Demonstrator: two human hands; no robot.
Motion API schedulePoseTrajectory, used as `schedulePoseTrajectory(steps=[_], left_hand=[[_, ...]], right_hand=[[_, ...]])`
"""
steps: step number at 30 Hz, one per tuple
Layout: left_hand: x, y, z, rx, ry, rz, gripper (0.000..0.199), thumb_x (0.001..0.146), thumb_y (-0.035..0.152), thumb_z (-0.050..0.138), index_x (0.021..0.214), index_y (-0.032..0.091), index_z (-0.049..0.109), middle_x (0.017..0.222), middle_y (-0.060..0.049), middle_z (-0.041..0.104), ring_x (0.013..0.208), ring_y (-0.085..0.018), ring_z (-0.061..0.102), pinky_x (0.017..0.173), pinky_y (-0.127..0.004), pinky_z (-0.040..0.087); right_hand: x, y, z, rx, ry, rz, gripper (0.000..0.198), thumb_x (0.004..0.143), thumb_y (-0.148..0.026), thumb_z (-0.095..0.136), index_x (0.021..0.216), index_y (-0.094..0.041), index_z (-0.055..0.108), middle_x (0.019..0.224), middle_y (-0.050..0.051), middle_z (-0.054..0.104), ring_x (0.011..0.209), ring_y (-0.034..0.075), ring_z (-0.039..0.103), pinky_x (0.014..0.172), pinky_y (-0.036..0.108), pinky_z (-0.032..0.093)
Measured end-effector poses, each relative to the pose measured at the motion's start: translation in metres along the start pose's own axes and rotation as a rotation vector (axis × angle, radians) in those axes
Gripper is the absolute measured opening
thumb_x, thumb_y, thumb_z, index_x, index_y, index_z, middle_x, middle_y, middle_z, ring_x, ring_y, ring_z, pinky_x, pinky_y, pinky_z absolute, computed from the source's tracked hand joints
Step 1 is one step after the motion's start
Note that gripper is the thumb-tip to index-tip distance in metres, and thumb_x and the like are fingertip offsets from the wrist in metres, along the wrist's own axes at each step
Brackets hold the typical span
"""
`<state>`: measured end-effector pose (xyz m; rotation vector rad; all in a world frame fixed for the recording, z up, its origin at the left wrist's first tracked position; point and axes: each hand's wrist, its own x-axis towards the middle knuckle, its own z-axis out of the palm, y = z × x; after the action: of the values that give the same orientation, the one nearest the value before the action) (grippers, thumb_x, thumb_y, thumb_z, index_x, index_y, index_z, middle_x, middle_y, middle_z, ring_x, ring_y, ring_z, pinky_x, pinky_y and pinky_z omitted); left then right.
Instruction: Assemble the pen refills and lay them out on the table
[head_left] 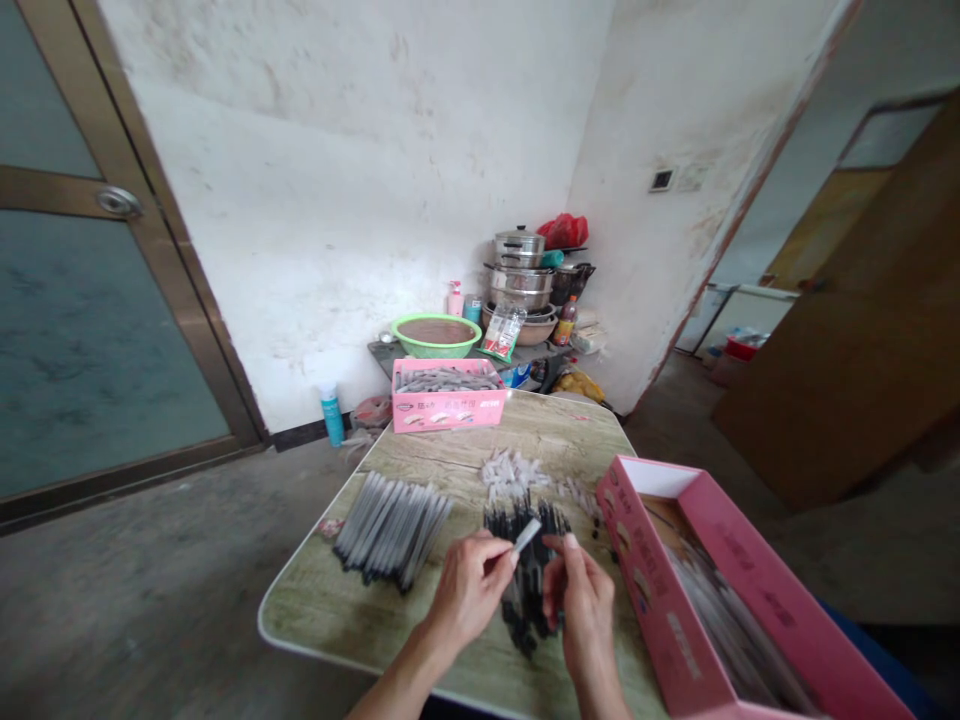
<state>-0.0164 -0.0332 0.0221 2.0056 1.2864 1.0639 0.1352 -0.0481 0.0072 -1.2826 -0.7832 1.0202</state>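
Observation:
My left hand (474,578) pinches a short, whitish translucent pen cap (527,535) between thumb and fingertips. To its right, my right hand (581,592) has its fingers curled, and whatever they hold is hidden or too small to make out. Beneath and between both hands lies a bunch of black pen parts (521,610), partly covered by the fingers. Just beyond them is a loose heap of small translucent caps (514,472). On the left of the table, a row of grey translucent pens (394,525) lies side by side, dark ends toward me.
A long pink box (694,620) with translucent sticks inside stands at the table's right edge. Another pink box (448,408), full of pens, sits at the far edge of the wooden table (315,610). Behind are a green basin (436,350) and stacked pots (520,285).

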Motion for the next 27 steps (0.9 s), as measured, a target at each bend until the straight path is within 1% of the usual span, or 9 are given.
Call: schedulePoseTrajectory(steps=[3, 6, 8, 11, 15, 19, 23, 25, 27], left_hand=[[0.007, -0.028, -0.027, 0.195, 0.179, -0.04, 0.03, 0.088, 0.025, 0.044, 0.072, 0.017, 0.067, 0.069, -0.004, 0.062, 0.064, -0.014, 0.056, 0.063, -0.023, 0.039], [0.007, -0.065, -0.059, 0.38, 0.336, -0.132, 0.026, 0.086, 0.023, 0.047, 0.098, 0.016, 0.069, 0.091, -0.008, 0.069, 0.082, -0.019, 0.063, 0.076, -0.026, 0.044], [0.005, -0.087, -0.076, 0.533, 0.382, -0.211, 0.029, 0.085, 0.022, 0.047, 0.104, 0.015, 0.067, 0.098, -0.01, 0.069, 0.086, -0.022, 0.064, 0.078, -0.029, 0.045], [0.0, -0.108, -0.088, 0.729, 0.379, -0.321, 0.03, 0.085, 0.023, 0.047, 0.106, 0.016, 0.067, 0.097, -0.009, 0.068, 0.077, -0.022, 0.065, 0.068, -0.03, 0.045], [-0.006, -0.116, -0.085, 0.834, 0.325, -0.342, 0.03, 0.084, 0.023, 0.047, 0.106, 0.018, 0.067, 0.093, -0.008, 0.068, 0.077, -0.023, 0.065, 0.065, -0.03, 0.044], [-0.008, -0.121, -0.082, 0.835, 0.297, -0.332, 0.028, 0.083, 0.023, 0.048, 0.101, 0.017, 0.068, 0.093, -0.009, 0.067, 0.079, -0.024, 0.063, 0.065, -0.03, 0.044], [-0.005, -0.121, -0.084, 0.791, 0.347, -0.289, 0.029, 0.084, 0.027, 0.048, 0.101, 0.017, 0.068, 0.095, -0.009, 0.067, 0.075, -0.024, 0.063, 0.062, -0.031, 0.045], [-0.001, -0.114, -0.082, 0.715, 0.414, -0.23, 0.03, 0.084, 0.03, 0.049, 0.104, 0.017, 0.067, 0.094, -0.008, 0.067, 0.076, -0.023, 0.063, 0.063, -0.03, 0.045], [0.002, -0.099, -0.074, 0.566, 0.456, -0.144, 0.031, 0.085, 0.033, 0.05, 0.107, 0.019, 0.067, 0.095, -0.006, 0.068, 0.075, -0.02, 0.063, 0.066, -0.028, 0.047]], right_hand=[[0.004, 0.002, -0.014, -0.023, 0.043, -0.039, 0.048, 0.075, -0.058, 0.06, 0.09, -0.012, 0.063, 0.042, -0.007, 0.048, 0.028, 0.008, 0.038, 0.026, 0.016, 0.024], [0.005, 0.009, -0.029, -0.066, 0.02, -0.043, 0.045, 0.074, -0.056, 0.063, 0.086, -0.013, 0.063, 0.043, -0.007, 0.049, 0.028, 0.006, 0.037, 0.027, 0.016, 0.023], [0.004, 0.014, -0.037, -0.091, 0.008, -0.044, 0.042, 0.075, -0.055, 0.062, 0.082, -0.013, 0.062, 0.043, -0.007, 0.048, 0.028, 0.006, 0.036, 0.027, 0.016, 0.022], [0.002, 0.02, -0.044, -0.113, 0.024, -0.051, 0.04, 0.077, -0.054, 0.06, 0.071, -0.015, 0.058, 0.042, -0.007, 0.045, 0.028, 0.006, 0.035, 0.028, 0.016, 0.022], [-0.002, 0.02, -0.05, -0.153, 0.05, -0.046, 0.041, 0.078, -0.054, 0.059, 0.061, -0.017, 0.052, 0.041, -0.006, 0.045, 0.029, 0.006, 0.035, 0.028, 0.016, 0.022], [-0.007, 0.006, -0.057, -0.249, 0.048, -0.119, 0.038, 0.081, -0.051, 0.056, 0.065, -0.017, 0.055, 0.041, -0.006, 0.045, 0.031, 0.007, 0.036, 0.031, 0.017, 0.025], [-0.008, -0.024, -0.072, -0.347, 0.09, -0.194, 0.036, 0.082, -0.049, 0.056, 0.088, -0.015, 0.063, 0.045, -0.005, 0.049, 0.035, 0.01, 0.041, 0.033, 0.019, 0.031], [-0.006, -0.046, -0.085, -0.394, 0.146, -0.242, 0.038, 0.08, -0.049, 0.057, 0.09, -0.014, 0.066, 0.047, -0.004, 0.052, 0.037, 0.011, 0.044, 0.034, 0.02, 0.033], [-0.003, -0.07, -0.101, -0.472, 0.229, -0.296, 0.04, 0.078, -0.05, 0.058, 0.089, -0.013, 0.067, 0.049, -0.002, 0.055, 0.039, 0.012, 0.046, 0.035, 0.021, 0.034]])
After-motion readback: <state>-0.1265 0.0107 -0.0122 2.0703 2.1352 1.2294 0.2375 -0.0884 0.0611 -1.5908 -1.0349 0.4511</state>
